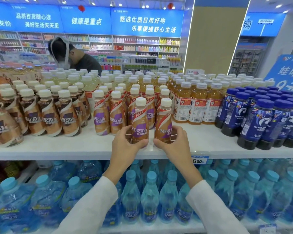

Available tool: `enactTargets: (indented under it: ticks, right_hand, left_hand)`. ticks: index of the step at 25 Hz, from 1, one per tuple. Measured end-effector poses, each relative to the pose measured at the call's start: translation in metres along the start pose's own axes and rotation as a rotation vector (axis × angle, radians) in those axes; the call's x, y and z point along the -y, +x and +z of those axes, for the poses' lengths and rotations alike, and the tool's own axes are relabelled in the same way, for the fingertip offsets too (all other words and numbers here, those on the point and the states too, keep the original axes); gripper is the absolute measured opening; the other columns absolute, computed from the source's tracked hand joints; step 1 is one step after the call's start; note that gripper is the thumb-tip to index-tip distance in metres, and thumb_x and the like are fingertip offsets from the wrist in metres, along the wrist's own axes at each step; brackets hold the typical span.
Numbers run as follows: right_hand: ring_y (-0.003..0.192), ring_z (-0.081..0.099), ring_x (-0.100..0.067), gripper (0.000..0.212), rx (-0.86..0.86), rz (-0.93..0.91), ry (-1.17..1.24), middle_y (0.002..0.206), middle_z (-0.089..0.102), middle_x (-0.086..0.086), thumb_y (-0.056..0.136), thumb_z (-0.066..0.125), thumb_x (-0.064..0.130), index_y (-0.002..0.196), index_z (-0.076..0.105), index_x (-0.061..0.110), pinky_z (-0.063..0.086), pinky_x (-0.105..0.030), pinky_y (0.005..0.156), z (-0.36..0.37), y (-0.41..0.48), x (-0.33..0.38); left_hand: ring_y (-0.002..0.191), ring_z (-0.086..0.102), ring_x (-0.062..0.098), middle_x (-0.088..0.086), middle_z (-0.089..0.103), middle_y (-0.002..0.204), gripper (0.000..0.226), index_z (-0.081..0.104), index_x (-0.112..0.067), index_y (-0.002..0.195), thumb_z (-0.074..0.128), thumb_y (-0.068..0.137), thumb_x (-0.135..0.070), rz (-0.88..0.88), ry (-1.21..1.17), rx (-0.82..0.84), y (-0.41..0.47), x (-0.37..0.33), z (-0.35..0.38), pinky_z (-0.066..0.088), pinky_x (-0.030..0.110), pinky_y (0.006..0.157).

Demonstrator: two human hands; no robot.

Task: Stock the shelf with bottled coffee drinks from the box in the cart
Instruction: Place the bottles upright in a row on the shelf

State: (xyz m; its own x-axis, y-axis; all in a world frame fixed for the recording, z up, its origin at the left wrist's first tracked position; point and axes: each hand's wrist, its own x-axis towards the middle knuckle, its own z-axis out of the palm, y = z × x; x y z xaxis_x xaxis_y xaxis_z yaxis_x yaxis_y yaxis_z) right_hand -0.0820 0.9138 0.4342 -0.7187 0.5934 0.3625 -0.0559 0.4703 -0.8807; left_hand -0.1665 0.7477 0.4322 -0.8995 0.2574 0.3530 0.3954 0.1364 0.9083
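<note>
Left hand (pixel 125 141) grips one brown-and-purple plastic coffee bottle (pixel 139 122); right hand (pixel 173 141) grips its twin (pixel 163 123) on the white shelf (pixel 66 147); a careless shove could topple the row behind (pixel 108 114).

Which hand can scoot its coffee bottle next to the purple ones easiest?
Probably left. The left hand grips the left bottle, right beside the purple-label row; the right hand holds the right bottle farther over, by the orange drinks.

Centre frame, my left grip (pixel 125 141) holds one coffee bottle (pixel 139 122) and my right grip (pixel 174 141) a second coffee bottle (pixel 163 122) just beside it. Both stand on the shelf (pixel 74 147) near its front edge. Behind them are more coffee bottles (pixel 101 115), with juice bottles (pixel 195 105) to their right and water bottles (pixel 149 200) beneath the shelf.
</note>
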Motion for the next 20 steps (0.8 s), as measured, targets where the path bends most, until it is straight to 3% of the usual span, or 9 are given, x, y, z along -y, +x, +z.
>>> enactTargets:
  ticks: [1, 3, 6, 8, 10, 13, 15, 20]
  right_hand:
    - [0.105, 0.058, -0.005, 0.076, 0.012, 0.004, -0.032, 0.121, 0.047, 0.009, 0.068, 0.091, 0.038, 0.13, 0.048, 0.026, 0.047, -0.013, 0.08, 0.002, 0.0, 0.0]
    - [0.109, 0.057, -0.006, 0.082, 0.076, 0.048, 0.025, 0.128, 0.044, 0.007, 0.069, 0.092, 0.034, 0.136, 0.045, 0.025, 0.047, -0.014, 0.082, -0.001, 0.004, 0.001]
    - [0.104, 0.063, 0.004, 0.079, 0.172, 0.074, 0.154, 0.126, 0.061, 0.013, 0.071, 0.091, 0.023, 0.135, 0.046, 0.031, 0.051, -0.015, 0.084, -0.01, 0.006, 0.001]
    - [0.096, 0.063, 0.013, 0.071, 0.127, 0.034, 0.103, 0.115, 0.065, 0.02, 0.07, 0.092, 0.025, 0.126, 0.051, 0.035, 0.052, -0.01, 0.078, -0.01, 0.003, 0.003]
    - [0.094, 0.063, 0.011, 0.068, 0.072, 0.006, 0.051, 0.112, 0.063, 0.021, 0.068, 0.093, 0.031, 0.123, 0.052, 0.032, 0.049, -0.005, 0.072, -0.006, -0.002, 0.006]
    - [0.104, 0.062, 0.004, 0.075, 0.097, 0.004, 0.05, 0.119, 0.059, 0.018, 0.071, 0.091, 0.037, 0.129, 0.046, 0.03, 0.05, -0.008, 0.075, -0.002, -0.009, 0.005]
    - [0.101, 0.062, 0.008, 0.071, 0.053, 0.01, 0.063, 0.118, 0.059, 0.02, 0.073, 0.09, 0.036, 0.128, 0.047, 0.032, 0.051, -0.007, 0.076, -0.001, -0.014, 0.002]
    - [0.091, 0.066, 0.004, 0.058, -0.034, 0.012, 0.039, 0.106, 0.067, 0.02, 0.068, 0.093, 0.031, 0.112, 0.055, 0.034, 0.053, -0.011, 0.073, 0.005, -0.014, 0.005]
  left_hand:
    - [0.108, 0.065, 0.011, -0.004, 0.066, 0.122, 0.078, 0.056, -0.017, 0.135, 0.094, 0.069, -0.034, 0.006, 0.01, -0.007, 0.0, 0.0, 0.001, 0.056, 0.023, 0.088]
    - [0.108, 0.065, 0.013, -0.002, 0.065, 0.124, 0.078, 0.056, -0.017, 0.135, 0.094, 0.069, -0.035, 0.017, 0.023, -0.006, 0.0, 0.0, 0.0, 0.055, 0.021, 0.085]
    - [0.105, 0.065, 0.008, -0.003, 0.065, 0.124, 0.077, 0.057, -0.02, 0.133, 0.094, 0.068, -0.037, 0.017, 0.028, -0.001, 0.0, 0.001, -0.002, 0.051, 0.012, 0.078]
    - [0.102, 0.066, 0.006, -0.004, 0.065, 0.122, 0.075, 0.058, -0.021, 0.131, 0.095, 0.067, -0.036, 0.03, 0.023, -0.029, -0.001, 0.001, 0.0, 0.051, 0.009, 0.074]
    - [0.102, 0.066, 0.006, -0.005, 0.065, 0.12, 0.074, 0.058, -0.023, 0.13, 0.094, 0.067, -0.037, 0.041, 0.025, -0.05, -0.002, -0.001, 0.002, 0.052, 0.01, 0.075]
    - [0.101, 0.065, 0.003, -0.012, 0.063, 0.117, 0.078, 0.052, -0.029, 0.13, 0.095, 0.066, -0.039, 0.027, 0.017, -0.072, -0.007, -0.003, 0.004, 0.051, 0.008, 0.072]
    - [0.101, 0.065, 0.004, -0.013, 0.062, 0.118, 0.078, 0.048, -0.032, 0.127, 0.095, 0.065, -0.041, 0.014, 0.006, -0.081, -0.009, -0.003, 0.003, 0.051, 0.009, 0.071]
    - [0.106, 0.065, 0.01, -0.007, 0.064, 0.118, 0.066, 0.053, -0.025, 0.122, 0.092, 0.071, -0.041, -0.003, 0.022, -0.117, -0.012, -0.003, 0.009, 0.055, 0.022, 0.085]
